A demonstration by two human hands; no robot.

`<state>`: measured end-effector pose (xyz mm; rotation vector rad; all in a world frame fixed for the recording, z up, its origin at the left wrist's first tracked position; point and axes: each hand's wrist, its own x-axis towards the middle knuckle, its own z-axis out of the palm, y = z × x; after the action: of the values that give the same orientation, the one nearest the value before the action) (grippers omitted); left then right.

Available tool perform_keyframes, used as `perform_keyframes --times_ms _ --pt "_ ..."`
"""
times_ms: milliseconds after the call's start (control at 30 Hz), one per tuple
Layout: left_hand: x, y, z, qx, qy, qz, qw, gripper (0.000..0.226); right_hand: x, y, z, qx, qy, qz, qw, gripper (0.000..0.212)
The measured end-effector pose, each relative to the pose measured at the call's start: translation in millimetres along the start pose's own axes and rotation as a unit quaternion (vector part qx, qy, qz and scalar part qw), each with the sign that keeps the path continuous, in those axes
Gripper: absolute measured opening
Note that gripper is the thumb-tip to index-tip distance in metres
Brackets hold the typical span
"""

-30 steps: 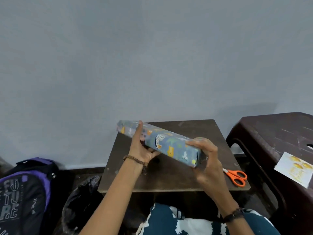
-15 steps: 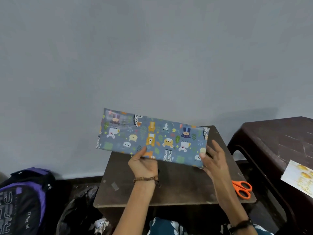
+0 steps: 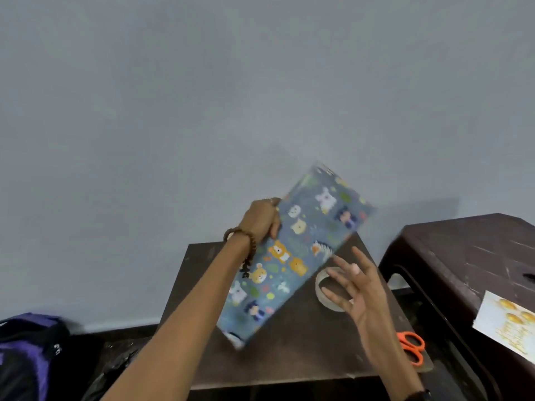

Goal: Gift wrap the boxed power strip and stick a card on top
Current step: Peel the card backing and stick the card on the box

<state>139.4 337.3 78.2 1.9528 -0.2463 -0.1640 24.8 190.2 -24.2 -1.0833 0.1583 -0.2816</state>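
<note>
The box wrapped in blue animal-print paper (image 3: 298,250) is lifted above the small brown table (image 3: 289,357), tilted with its far end up to the right. My left hand (image 3: 262,219) grips its upper left edge. My right hand (image 3: 357,290) hovers just right of the box with fingers spread, holding nothing. The white card with gold print (image 3: 506,322) lies on the dark stool at the right. A roll of clear tape (image 3: 328,293) sits on the table, partly behind my right hand.
Orange-handled scissors (image 3: 411,347) lie at the table's right edge. The dark plastic stool (image 3: 469,256) stands to the right. A purple and black backpack (image 3: 26,351) and a black bag (image 3: 115,366) sit on the floor at left. A grey wall is behind.
The wrapped box has swung from level to steeply tilted, right end up. My right hand has let go of it and opened; my left hand now holds it alone.
</note>
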Motion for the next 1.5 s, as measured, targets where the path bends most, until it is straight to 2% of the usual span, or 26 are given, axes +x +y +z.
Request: perform_keyframes --times_ms 100,200,233,267,300,333,367,400,433,500,533,567,633,667,733,800,900,967,1000,1067,1133,1200,1333,1500 --pt "30.6 -24.1 12.1 0.213 -0.117 -0.02 0.97 0.036 -1.2 -2.1 -4.5 0.015 0.032 0.009 0.999 0.111" --pt "63.7 -63.9 17.4 0.26 -0.14 -0.11 0.949 0.022 -4.1 -4.8 -9.3 0.012 0.071 0.018 0.997 0.109" --pt "59.1 -55.1 22.2 0.266 -0.098 -0.113 0.952 0.025 -4.6 -5.1 -10.1 0.015 0.08 0.018 0.996 0.1" --pt "41.8 -40.7 28.2 0.268 -0.061 -0.072 0.959 0.035 -4.7 -4.8 -10.4 0.023 0.088 0.015 0.996 0.087" --pt "18.2 -26.8 35.5 0.274 -0.009 -0.012 0.962 0.048 -5.1 -5.1 -9.6 0.037 0.096 0.01 0.995 0.077" --pt "-8.3 -16.7 42.9 0.267 0.079 0.061 0.958 0.059 -5.3 -4.7 -8.5 0.054 0.105 0.007 0.993 0.072" --pt "-25.9 -20.7 47.7 0.241 0.185 0.111 0.946 0.067 -4.7 -3.4 -7.9 0.072 0.116 0.004 0.991 0.071" --pt "-53.3 -14.1 52.2 0.191 0.29 0.127 0.929 0.073 -4.0 -2.1 -7.5 0.091 0.121 0.001 0.989 0.069" --pt "-58.1 -32.0 54.2 0.119 0.372 0.1 0.915 0.079 -3.5 -0.7 -7.0 0.109 0.12 -0.001 0.987 0.064" --pt "-73.2 -50.0 56.8 -0.035 0.433 -0.068 0.898 0.1 -3.9 1.4 -5.2 0.149 0.116 -0.002 0.982 0.05" --pt "-78.3 -53.2 57.3 -0.147 0.413 -0.155 0.886 0.108 -4.5 2.7 -3.6 0.169 0.118 0.002 0.979 0.047" --pt "-82.2 -53.1 57.5 -0.284 0.375 -0.197 0.86 0.112 -5.7 3.9 -1.4 0.185 0.119 0.008 0.975 0.047" --pt "-88.2 -52.8 59.1 -0.509 0.276 -0.172 0.797 0.107 -9.1 8.1 3.2 0.198 0.123 0.024 0.972 0.049" --pt "-89.7 -53.3 58.7 -0.554 0.251 -0.148 0.78 0.102 -10.9 10.9 5.2 0.192 0.127 0.035 0.972 0.05" --pt "-91.5 -59.1 56.0 -0.545 0.265 -0.112 0.788 0.095 -15.3 15.5 7.2 0.162 0.136 0.053 0.976 0.046" --pt "-99.7 -65.4 51.7 -0.52 0.309 -0.112 0.789 0.089 -21.1 16.4 9.6 0.106 0.137 0.067 0.983 0.041" --pt "-118.2 -85.6 44.3 -0.521 0.374 -0.156 0.751 0.08 -32.0 12.0 10.5 -0.097 0.109 0.035 0.989 0.03" --pt "-131.6 -102.5 38.9 -0.506 0.411 -0.195 0.732 0.079 -36.9 9.6 2.2 -0.258 0.096 -0.045 0.96 0.016" --pt "-137.6 -110.3 36.0 -0.497 0.426 -0.212 0.726 0.078 -36.8 9.5 -4.7 -0.345 0.092 -0.086 0.93 0.014" --pt "-147.2 -122.9 30.0 -0.483 0.448 -0.235 0.715 0.079 -31.1 11.1 -17.5 -0.53 0.077 -0.145 0.832 0.025" --pt "-153.0 -136.0 22.9 -0.469 0.454 -0.248 0.716 0.077 -21.8 16.8 -23.8 -0.661 0.042 -0.148 0.734 0.037" --pt "-154.6 -147.1 16.8 -0.456 0.453 -0.258 0.721 0.074 -14.6 24.2 -23.0 -0.727 0.01 -0.107 0.678 0.041" --pt "-148.3 -155.1 16.9 -0.457 0.445 -0.261 0.725 0.082 0.9 35.0 -16.1 -0.758 0.029 -0.117 0.641 0.027" --pt "-132.4 -146.8 32.3 -0.477 0.431 -0.262 0.72 0.085 28.1 37.0 -18.5 -0.779 0.064 -0.147 0.607 0.028"
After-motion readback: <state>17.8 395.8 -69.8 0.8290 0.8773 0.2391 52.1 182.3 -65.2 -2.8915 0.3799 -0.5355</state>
